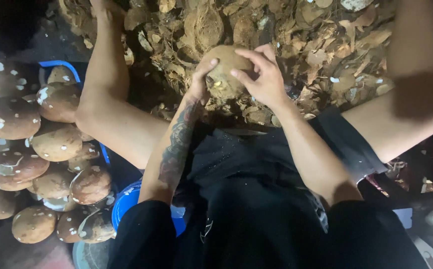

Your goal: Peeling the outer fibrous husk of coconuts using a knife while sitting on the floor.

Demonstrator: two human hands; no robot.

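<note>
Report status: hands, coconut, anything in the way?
Left hand and right hand both gripping the brown coconut over the husk pile. Peeled coconuts heaped at left, apart. Nothing between hands and coconut.

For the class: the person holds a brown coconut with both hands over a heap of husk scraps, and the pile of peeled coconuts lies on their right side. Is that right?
Not quite. Both the left hand and right hand do grip the brown coconut over the husk scraps, but the head view shows the pile of peeled coconuts on the person's left side, not the right.
</note>
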